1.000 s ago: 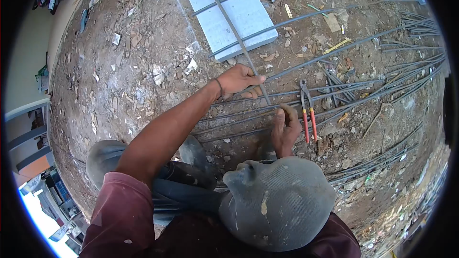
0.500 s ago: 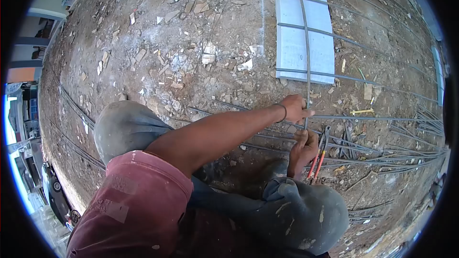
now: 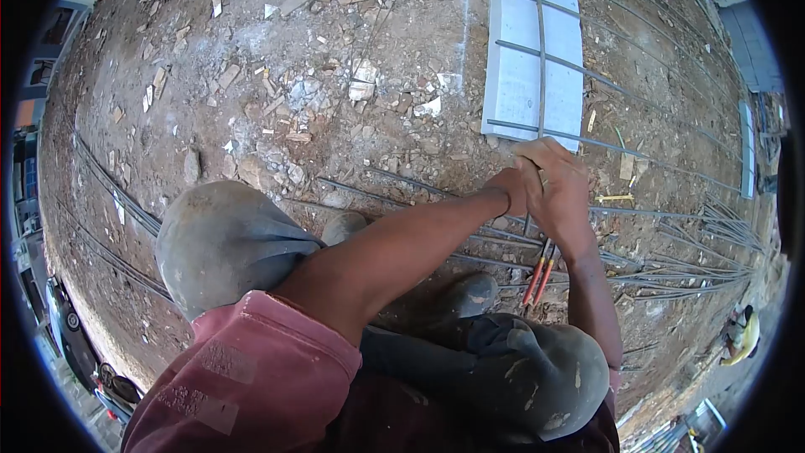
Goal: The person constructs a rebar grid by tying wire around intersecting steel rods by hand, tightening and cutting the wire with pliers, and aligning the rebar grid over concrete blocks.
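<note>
My left hand (image 3: 510, 191), with a dark band at the wrist, is closed around a long steel reinforcing bar (image 3: 542, 75) where it meets a cross bar. Its fingertips are hidden behind my right hand. My right hand (image 3: 555, 178) is raised against the left one, fingers curled over the same crossing; whatever they grip is too small or covered to make out. Just below both hands, pliers with red handles (image 3: 539, 278) lie on the ground, their jaws partly hidden.
A pale blue-white board (image 3: 516, 84) lies under the crossing bars ahead. Loose bars (image 3: 688, 277) fan out at right, and more bars (image 3: 117, 184) lie at left. Rubble covers the dirt ground (image 3: 277, 50). A person in yellow (image 3: 742, 337) is at far right.
My right hand has risen from below the crossing to above it, now overlapping my left hand. The left hand stays near the crossing. The view has shifted slightly.
</note>
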`<move>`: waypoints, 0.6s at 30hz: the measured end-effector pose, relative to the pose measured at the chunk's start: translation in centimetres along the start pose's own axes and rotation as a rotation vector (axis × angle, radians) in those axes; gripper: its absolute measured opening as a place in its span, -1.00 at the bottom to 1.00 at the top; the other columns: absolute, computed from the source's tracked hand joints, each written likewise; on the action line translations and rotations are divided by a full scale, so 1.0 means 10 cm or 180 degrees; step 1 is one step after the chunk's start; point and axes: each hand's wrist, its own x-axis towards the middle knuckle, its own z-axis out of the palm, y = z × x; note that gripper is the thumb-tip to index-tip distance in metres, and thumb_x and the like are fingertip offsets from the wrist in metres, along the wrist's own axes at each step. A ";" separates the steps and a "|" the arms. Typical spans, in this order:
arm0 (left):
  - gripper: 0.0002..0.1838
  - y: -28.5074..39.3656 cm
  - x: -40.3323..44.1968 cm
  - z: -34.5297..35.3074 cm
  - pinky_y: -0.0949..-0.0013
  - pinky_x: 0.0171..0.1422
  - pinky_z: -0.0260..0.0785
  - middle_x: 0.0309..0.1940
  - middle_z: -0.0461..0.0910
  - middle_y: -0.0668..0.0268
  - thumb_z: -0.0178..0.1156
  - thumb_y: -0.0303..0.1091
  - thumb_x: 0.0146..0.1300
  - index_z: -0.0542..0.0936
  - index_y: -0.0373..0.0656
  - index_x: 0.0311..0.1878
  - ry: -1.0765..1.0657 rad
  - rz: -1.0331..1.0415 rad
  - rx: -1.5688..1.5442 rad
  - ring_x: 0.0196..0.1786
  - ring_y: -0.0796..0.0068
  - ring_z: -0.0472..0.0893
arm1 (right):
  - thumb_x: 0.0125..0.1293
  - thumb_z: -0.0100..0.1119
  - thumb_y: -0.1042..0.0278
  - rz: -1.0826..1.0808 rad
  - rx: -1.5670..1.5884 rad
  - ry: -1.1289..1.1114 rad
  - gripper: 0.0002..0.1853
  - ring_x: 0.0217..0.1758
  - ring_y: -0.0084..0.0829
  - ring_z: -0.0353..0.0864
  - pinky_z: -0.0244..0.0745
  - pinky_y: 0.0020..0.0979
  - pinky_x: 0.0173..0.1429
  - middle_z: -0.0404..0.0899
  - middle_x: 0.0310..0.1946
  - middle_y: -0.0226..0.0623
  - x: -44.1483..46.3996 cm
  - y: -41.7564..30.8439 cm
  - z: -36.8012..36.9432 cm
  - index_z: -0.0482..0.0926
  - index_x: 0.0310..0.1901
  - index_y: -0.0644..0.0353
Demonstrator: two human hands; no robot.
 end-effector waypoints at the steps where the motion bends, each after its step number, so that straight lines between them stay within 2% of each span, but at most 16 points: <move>1: -0.45 -0.22 0.02 0.14 0.18 0.41 0.40 0.19 0.67 0.10 0.23 0.17 0.35 0.69 -0.07 0.17 0.0528 0.0824 -0.0345 0.28 0.12 0.60 | 0.33 0.24 0.50 -0.0422 0.0116 -0.0450 -0.87 -0.22 0.01 0.70 0.61 -0.10 -0.11 0.70 -0.28 -0.07 0.21 0.01 0.14 0.69 -0.11 0.22; 2: -0.47 -0.31 0.06 0.24 0.18 0.41 0.40 0.20 0.66 0.12 0.23 0.14 0.37 0.68 -0.07 0.17 0.0538 0.0885 -0.0434 0.28 0.15 0.59 | 0.31 0.22 0.49 -0.0840 0.0237 -0.0902 -0.85 -0.17 0.03 0.70 0.60 -0.04 -0.08 0.69 -0.29 -0.07 0.39 0.05 0.33 0.69 -0.13 0.22; 4: -0.52 -0.31 0.17 0.33 0.17 0.41 0.39 0.20 0.64 0.15 0.23 0.07 0.40 0.66 -0.07 0.16 0.0302 0.0432 -0.0440 0.28 0.21 0.58 | 0.24 0.19 0.47 -0.1200 -0.0131 -0.1724 -0.82 -0.11 0.04 0.71 0.60 0.01 -0.04 0.68 -0.32 -0.07 0.66 0.17 0.84 0.71 -0.16 0.23; 6: -0.57 -0.31 0.24 0.42 0.17 0.40 0.39 0.20 0.63 0.19 0.22 0.01 0.43 0.64 -0.08 0.16 0.0235 0.0292 -0.0370 0.28 0.27 0.56 | 0.16 0.18 0.50 -0.1308 -0.0756 -0.2213 -0.84 -0.09 0.02 0.71 0.63 -0.03 -0.01 0.69 -0.32 -0.07 0.78 0.28 1.39 0.71 -0.24 0.25; 11: -0.67 -0.37 0.34 0.53 0.16 0.40 0.38 0.21 0.60 0.25 0.22 -0.13 0.48 0.60 -0.09 0.16 0.0234 0.0158 -0.0608 0.28 0.38 0.54 | 0.12 0.16 0.51 -0.1200 -0.0960 -0.2334 -0.89 -0.07 -0.04 0.72 0.65 -0.07 0.02 0.70 -0.30 -0.08 0.70 0.47 1.79 0.67 -0.34 0.26; 13: -0.40 -0.22 0.28 0.35 0.17 0.56 0.20 0.43 0.49 0.31 0.05 0.28 0.40 0.59 0.14 0.32 -0.0203 0.0106 0.0830 0.45 0.26 0.43 | 0.13 0.15 0.51 -0.1251 -0.0887 -0.2243 -0.90 -0.06 -0.06 0.72 0.65 -0.08 0.03 0.69 -0.29 -0.09 0.68 0.61 1.83 0.65 -0.35 0.26; 14: -0.40 -0.17 0.25 0.28 0.17 0.56 0.20 0.43 0.49 0.31 0.05 0.28 0.40 0.59 0.14 0.32 -0.0219 0.0138 0.0834 0.45 0.26 0.43 | 0.16 0.16 0.49 -0.1345 -0.0734 -0.2122 -0.91 -0.07 -0.06 0.70 0.64 -0.09 0.04 0.68 -0.28 -0.10 0.68 0.66 1.84 0.65 -0.35 0.25; 16: -0.70 -0.19 0.26 0.29 0.22 0.49 0.28 0.34 0.52 0.32 0.14 -0.17 0.53 0.58 -0.07 0.20 -0.0810 -0.0287 0.0429 0.34 0.38 0.49 | 0.18 0.17 0.47 -0.1423 -0.0589 -0.1993 -0.92 -0.07 -0.05 0.68 0.63 -0.11 0.05 0.67 -0.27 -0.11 0.68 0.56 1.72 0.64 -0.35 0.25; 17: -0.70 -0.20 0.25 0.30 0.22 0.49 0.28 0.34 0.52 0.32 0.14 -0.17 0.53 0.58 -0.07 0.20 -0.0810 -0.0256 0.0455 0.34 0.38 0.49 | 0.21 0.21 0.45 -0.1209 -0.0298 -0.1857 -0.93 -0.08 -0.07 0.67 0.62 -0.13 0.06 0.64 -0.28 -0.13 0.67 0.52 1.62 0.63 -0.33 0.24; 18: -0.58 -0.36 0.30 0.43 0.19 0.49 0.29 0.36 0.53 0.28 0.11 0.00 0.47 0.60 0.01 0.25 -0.0523 -0.0084 0.0884 0.39 0.28 0.48 | 0.25 0.24 0.43 -0.1002 -0.0020 -0.1703 -0.93 -0.09 -0.09 0.66 0.60 -0.16 0.06 0.62 -0.28 -0.16 0.69 0.42 1.46 0.61 -0.32 0.23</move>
